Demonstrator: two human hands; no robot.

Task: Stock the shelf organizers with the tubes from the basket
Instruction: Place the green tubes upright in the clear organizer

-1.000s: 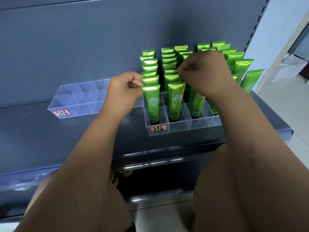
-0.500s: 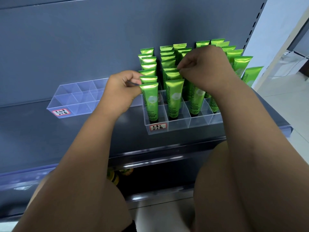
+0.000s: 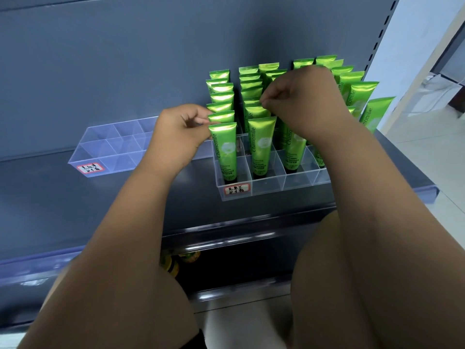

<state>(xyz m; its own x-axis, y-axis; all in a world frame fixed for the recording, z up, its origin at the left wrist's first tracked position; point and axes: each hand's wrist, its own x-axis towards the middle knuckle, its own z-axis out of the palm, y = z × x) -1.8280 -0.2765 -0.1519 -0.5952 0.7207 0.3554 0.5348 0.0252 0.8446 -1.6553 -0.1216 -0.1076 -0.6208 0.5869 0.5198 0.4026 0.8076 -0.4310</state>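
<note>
Several green Chamomile tubes point(image 3: 223, 147) stand upright, caps down, in rows inside a clear divided organizer point(image 3: 266, 191) on the grey shelf. My left hand point(image 3: 180, 133) pinches the top left edge of the second tube point(image 3: 222, 117) in the leftmost row. Over the middle rows my right hand point(image 3: 302, 102) has its fingers curled, pinching the top of a tube point(image 3: 254, 107) in the second row. It hides part of the rows behind it. The organizer's front compartments on the right hold nothing. The basket is not in view.
A second clear organizer point(image 3: 110, 147) with a red label sits empty to the left on the same shelf point(image 3: 63, 202). The grey back panel point(image 3: 125, 59) rises right behind the tubes. Below the shelf edge a lower shelf holds some yellow-green items point(image 3: 176, 260). White floor lies to the right.
Both hands stay at the tube tops. The right hand has edged slightly farther back along the rows, and the left hand's fingers have closed in on the second tube's edge.
</note>
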